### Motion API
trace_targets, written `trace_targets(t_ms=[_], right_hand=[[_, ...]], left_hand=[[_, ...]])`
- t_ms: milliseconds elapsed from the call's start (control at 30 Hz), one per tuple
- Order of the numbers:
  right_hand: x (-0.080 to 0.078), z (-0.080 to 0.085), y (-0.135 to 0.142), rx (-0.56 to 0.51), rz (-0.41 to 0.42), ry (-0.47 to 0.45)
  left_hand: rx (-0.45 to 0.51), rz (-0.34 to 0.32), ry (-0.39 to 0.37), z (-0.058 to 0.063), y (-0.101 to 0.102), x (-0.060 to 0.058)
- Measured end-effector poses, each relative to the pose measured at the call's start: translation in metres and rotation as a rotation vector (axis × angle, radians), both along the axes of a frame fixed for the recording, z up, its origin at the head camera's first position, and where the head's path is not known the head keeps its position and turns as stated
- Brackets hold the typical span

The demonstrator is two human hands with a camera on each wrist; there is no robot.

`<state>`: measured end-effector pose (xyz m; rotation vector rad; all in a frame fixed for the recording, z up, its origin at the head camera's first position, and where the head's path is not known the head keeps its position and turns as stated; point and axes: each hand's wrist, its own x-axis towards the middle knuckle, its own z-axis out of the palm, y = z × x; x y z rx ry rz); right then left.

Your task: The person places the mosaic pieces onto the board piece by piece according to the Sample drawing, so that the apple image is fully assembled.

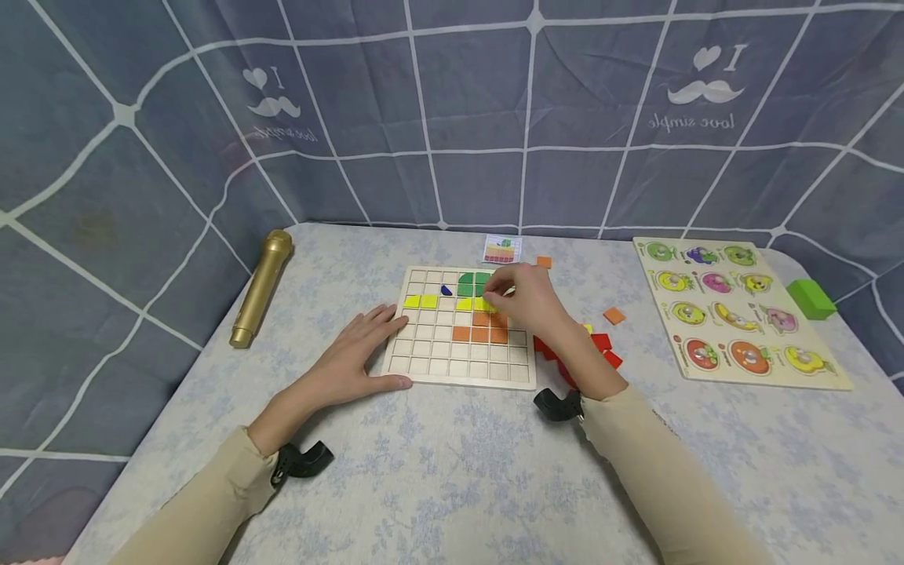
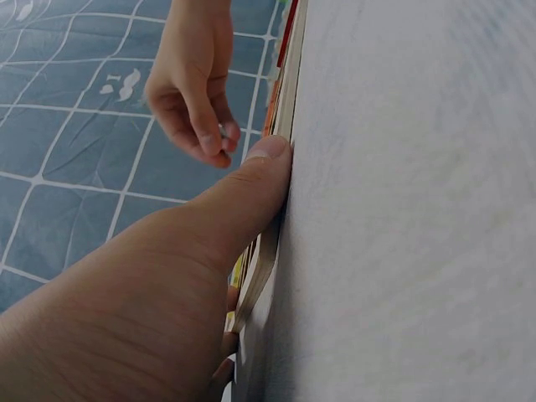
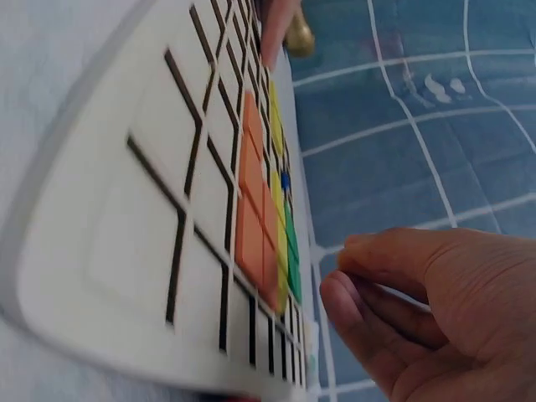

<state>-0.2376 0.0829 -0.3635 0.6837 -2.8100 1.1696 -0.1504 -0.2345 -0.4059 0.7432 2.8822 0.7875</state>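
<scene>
A pale wooden grid board (image 1: 420, 365) lies on the table with green, yellow and orange square tiles (image 1: 479, 333) and a small dark blue piece (image 1: 446, 290) on it. My left hand (image 1: 353, 353) rests at the board's left side, fingers spread along the edge and thumb at the near left corner. Above the board's far right part is my right hand (image 1: 526, 298), thumb and fingers brought together near the yellow and green tiles. In the left wrist view its fingertips (image 2: 208, 144) pinch a small piece, mostly hidden; I cannot tell its kind.
Red tiles (image 1: 602, 342) lie in a pile right of the board, partly under my right forearm. Loose orange tiles (image 1: 614, 315) and a pattern card (image 1: 502, 249) are nearby. A fruit puzzle board (image 1: 720, 314) and green block (image 1: 811, 299) stand right, a gold microphone-like cylinder (image 1: 261, 290) left.
</scene>
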Motion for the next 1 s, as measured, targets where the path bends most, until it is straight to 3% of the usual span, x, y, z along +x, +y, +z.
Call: trace_targets(t_ms=[367,633,867,1000], right_hand=[[-0.031,-0.004,0.046,-0.024,-0.181,-0.008],[-0.044,-0.013,0.062,0.036,-0.335,-0.029],[-0.056,-0.019,0.062,0.239,-0.247,-0.065],[-0.055,-0.021,0.059,0.238,-0.266,-0.047]], left_hand=[[-0.004,0.004,0.006,-0.001,-0.001,0.001],[-0.01,0.002,0.005,0.0,0.001,0.001],[-0.012,0.005,0.006,-0.002,-0.001,0.001],[-0.005,0.005,0.003,-0.001,0.0,0.001]])
